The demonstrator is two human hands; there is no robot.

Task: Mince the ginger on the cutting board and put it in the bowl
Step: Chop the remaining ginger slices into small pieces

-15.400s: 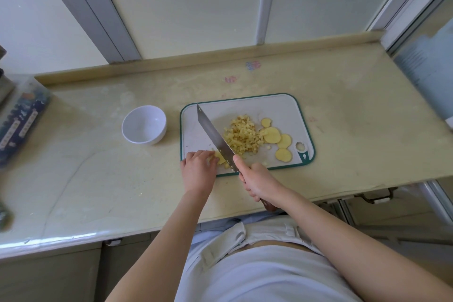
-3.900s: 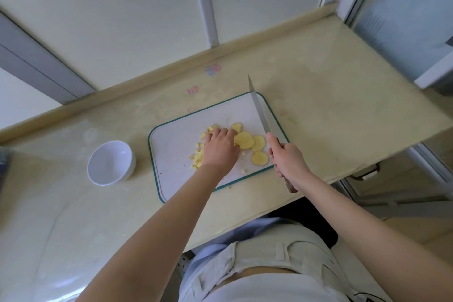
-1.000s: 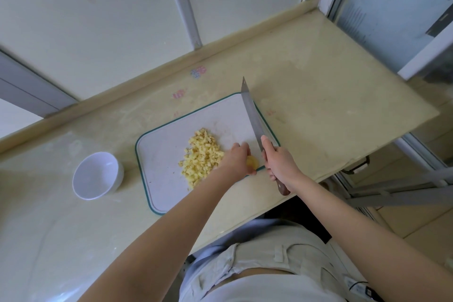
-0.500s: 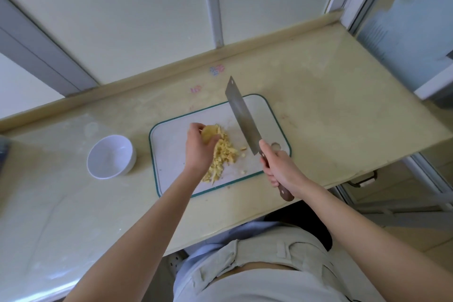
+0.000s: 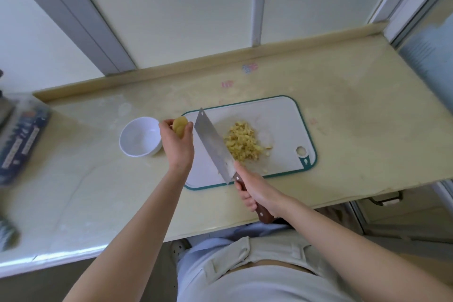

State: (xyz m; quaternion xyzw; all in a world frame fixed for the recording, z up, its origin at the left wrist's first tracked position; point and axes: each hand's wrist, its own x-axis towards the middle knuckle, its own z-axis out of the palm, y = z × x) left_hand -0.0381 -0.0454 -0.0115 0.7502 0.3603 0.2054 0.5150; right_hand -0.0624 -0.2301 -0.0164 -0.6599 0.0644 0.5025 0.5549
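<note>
L hand [image 5: 177, 148] holds ginger slices [image 5: 180, 126] beside the bowl [image 5: 137, 141]; R hand [image 5: 257, 192] holds the cleaver [image 5: 213, 147] over the cutting board [image 5: 282, 117].
L hand, centre-left of frame: fingers + thumb curled round a small stack of slices, pinched at the fingertips, just right of the white bowl, by the board's upper-left corner. R hand, lower centre: fingers wrapped tight round the wooden handle, blade slanting up-left across the board's left half, flat side to cam. Minced ginger [image 5: 242, 146] lies in a pile mid-board, just right of the blade, w/ a few bits strewn toward the board's lower-right hole. Board + bowl sit on the beige counter [image 5: 355, 110]. Blurred blue packet [image 5: 19, 141] at frame's left edge.
</note>
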